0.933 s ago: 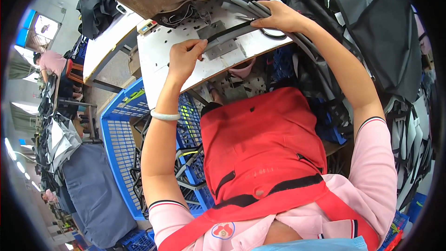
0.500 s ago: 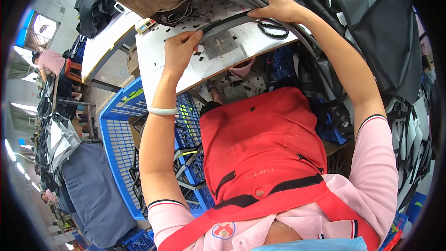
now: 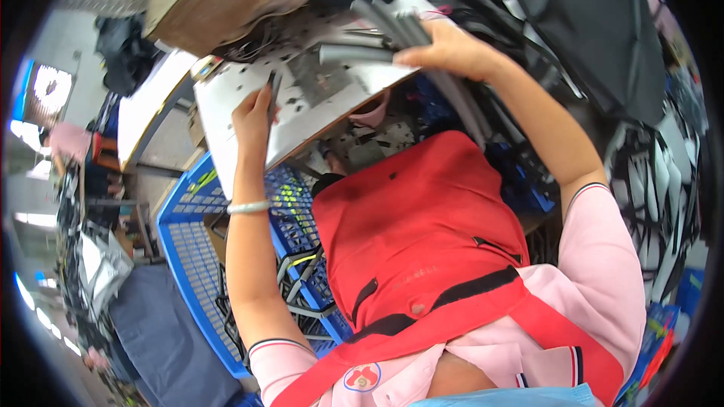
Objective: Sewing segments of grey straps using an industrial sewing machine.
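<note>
My left hand [image 3: 253, 114] is closed near the left edge of the white worktable, pinching a thin dark strip [image 3: 273, 84] that sticks up past the thumb. My right hand [image 3: 456, 49] grips several long grey strips [image 3: 390, 24] at the table's right side. One wider grey strip [image 3: 354, 54] from that hand points left over the table, its end free and apart from my left hand. The strips' tails [image 3: 458, 102] hang down past the table edge. A flat metal plate [image 3: 317, 75] lies on the table between my hands.
A boxy brown machine housing [image 3: 219, 0] stands at the table's back. Small black scraps litter the white tabletop [image 3: 226, 117]. A blue plastic basket [image 3: 181, 218] with black frame-like parts is at my left. Black sheet material [image 3: 588, 30] is piled at the right. Another person [image 3: 68, 142] sits far left.
My left hand has moved left and down, away from the grey strip it was holding with my right hand. That strip's left end is now free. The view has shifted slightly.
</note>
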A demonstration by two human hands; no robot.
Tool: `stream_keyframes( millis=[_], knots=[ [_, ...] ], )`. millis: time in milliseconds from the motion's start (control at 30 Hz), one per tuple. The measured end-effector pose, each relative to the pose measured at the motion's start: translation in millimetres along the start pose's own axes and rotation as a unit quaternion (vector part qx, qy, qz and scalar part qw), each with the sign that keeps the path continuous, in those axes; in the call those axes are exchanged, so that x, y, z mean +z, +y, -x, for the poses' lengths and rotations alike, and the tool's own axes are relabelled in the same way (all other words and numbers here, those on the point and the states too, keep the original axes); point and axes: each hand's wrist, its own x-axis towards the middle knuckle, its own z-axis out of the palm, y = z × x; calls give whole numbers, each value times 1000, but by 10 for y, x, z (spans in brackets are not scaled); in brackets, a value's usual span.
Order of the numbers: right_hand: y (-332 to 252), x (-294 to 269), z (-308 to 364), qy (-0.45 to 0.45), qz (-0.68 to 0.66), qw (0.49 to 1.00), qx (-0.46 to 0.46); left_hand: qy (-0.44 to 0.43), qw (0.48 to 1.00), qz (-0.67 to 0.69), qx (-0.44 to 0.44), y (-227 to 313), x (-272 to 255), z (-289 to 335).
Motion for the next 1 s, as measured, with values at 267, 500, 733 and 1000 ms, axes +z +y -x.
stream_keyframes(
  millis=[267,500,733,1000],
  knots=[
    [583,-236,2176,-186,-88,938,278,22,972,-196,124,-588,53,250],
    [977,-384,3333,-224,202,909,288,63,950,-241,187,-463,200,310],
    [-536,124,1698,-87,-88,977,-173,59,925,-305,216,-593,130,330],
    [-1764,288,1367,-130,-433,644,-617,89,932,-301,180,-473,215,402]
  ],
)
